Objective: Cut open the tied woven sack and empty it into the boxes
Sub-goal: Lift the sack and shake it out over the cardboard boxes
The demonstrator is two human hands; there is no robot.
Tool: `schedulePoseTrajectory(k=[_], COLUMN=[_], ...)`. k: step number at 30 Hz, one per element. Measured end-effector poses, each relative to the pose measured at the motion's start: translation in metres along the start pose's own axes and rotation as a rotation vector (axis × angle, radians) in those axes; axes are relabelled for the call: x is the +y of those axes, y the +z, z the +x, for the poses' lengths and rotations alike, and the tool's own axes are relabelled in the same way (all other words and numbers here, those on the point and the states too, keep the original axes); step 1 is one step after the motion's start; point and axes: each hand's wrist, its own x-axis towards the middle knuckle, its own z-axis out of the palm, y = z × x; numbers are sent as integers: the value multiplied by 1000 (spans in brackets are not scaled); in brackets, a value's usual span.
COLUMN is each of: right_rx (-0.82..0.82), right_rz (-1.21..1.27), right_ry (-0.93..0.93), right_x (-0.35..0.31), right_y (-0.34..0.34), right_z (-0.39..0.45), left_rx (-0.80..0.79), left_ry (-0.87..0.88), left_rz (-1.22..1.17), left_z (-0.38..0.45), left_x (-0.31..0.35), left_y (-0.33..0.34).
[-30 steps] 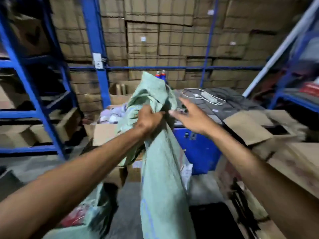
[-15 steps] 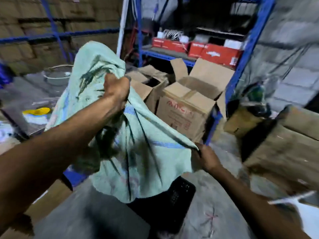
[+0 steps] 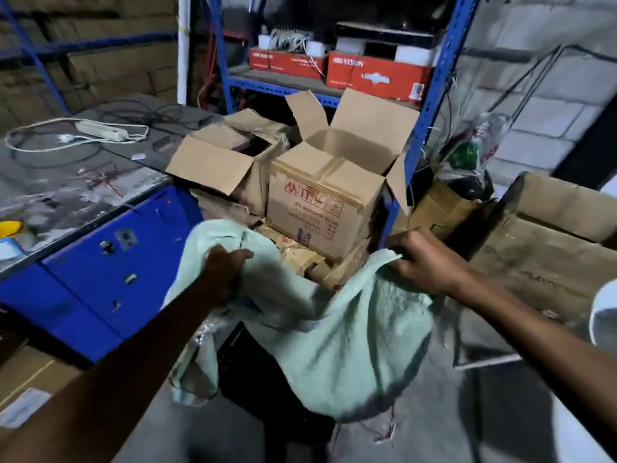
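Observation:
A pale green woven sack [image 3: 337,345] hangs limp and slack between my two hands at the middle of the head view. My left hand [image 3: 223,265] grips its left upper edge in a fist. My right hand [image 3: 424,259] clutches its right upper edge. The sack sags low over a dark crate [image 3: 253,379] on the floor. Behind it an open cardboard box [image 3: 320,208] with red print stands with its flaps up, and a second open box [image 3: 220,162] leans beside it on the left. What is inside the sack is hidden.
A blue cabinet [image 3: 110,262] with a grey worktop carries a white power strip [image 3: 100,130] and cables at left. Blue shelving [image 3: 424,105] with red cartons [image 3: 377,75] stands behind the boxes. More cardboard boxes [image 3: 547,248] sit at right, and one at lower left.
My view has swung right from the wall of stacked cartons to the shelving and open boxes. My right hand took hold of the sack's edge, and both hands lowered the sack, now spread between them.

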Motion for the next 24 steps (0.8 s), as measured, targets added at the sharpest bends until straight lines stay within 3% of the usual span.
schedulePoseTrajectory(k=[5, 10, 13, 16, 18, 20, 24], right_rx=[43, 25, 29, 48, 72, 117, 137], right_rz=[6, -37, 2, 42, 91, 189, 689], right_ry=[187, 367, 480, 506, 514, 539, 646], right_x=[22, 41, 46, 38, 32, 32, 39], right_y=[-11, 4, 20, 38, 45, 44, 41], right_z=[-10, -28, -30, -18, -7, -1, -14], left_rx=[-306, -633, -841, -1235, -1205, -1029, -963], left_ry=[-2, -98, 106, 349, 484, 529, 540], left_rz=[78, 372, 544, 559, 461, 319, 221], left_z=[32, 54, 36, -13, -30, -29, -14], left_x=[-49, -76, -47, -18, -21, -22, -13], left_y=[68, 116, 141, 165, 181, 191, 181])
